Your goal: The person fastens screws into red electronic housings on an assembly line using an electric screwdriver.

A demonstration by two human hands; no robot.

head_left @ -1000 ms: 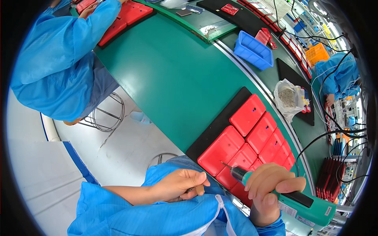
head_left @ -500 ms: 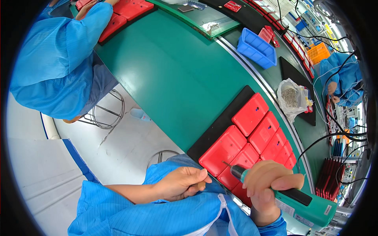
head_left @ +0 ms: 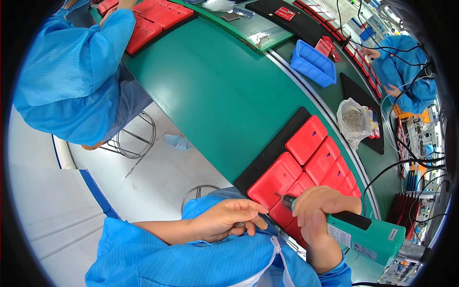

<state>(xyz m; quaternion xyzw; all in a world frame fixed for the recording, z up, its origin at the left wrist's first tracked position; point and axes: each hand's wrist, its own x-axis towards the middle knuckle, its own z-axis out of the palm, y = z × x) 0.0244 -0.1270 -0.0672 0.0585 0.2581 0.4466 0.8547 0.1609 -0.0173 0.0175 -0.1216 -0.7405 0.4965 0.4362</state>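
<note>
My right hand (head_left: 317, 208) is wrapped round a green electric screwdriver (head_left: 370, 238). Its thin bit points left, over the nearest of the red plastic casings (head_left: 276, 179); whether it touches is hard to tell. My left hand (head_left: 234, 220) hovers at the near edge of the bench, just left of that casing. Its fingers are half curled round a small cluster of metal screws (head_left: 238, 224), and the forefinger reaches toward the casing. Several red casings lie in rows on a black mat (head_left: 248, 173), partly hidden by my right hand and the tool.
The green bench (head_left: 201, 91) stretches away to the left, where a co-worker in a blue smock (head_left: 71, 86) handles red casings. Beyond a metal rail stand a blue bin (head_left: 313, 63) and a clear bag of small metal parts (head_left: 354, 119). Black cables (head_left: 382, 172) hang at right.
My left hand has shifted right and loosened, its forefinger extending and the screws coming into sight. The screwdriver has moved slightly. A person at far right has lifted their hands.
</note>
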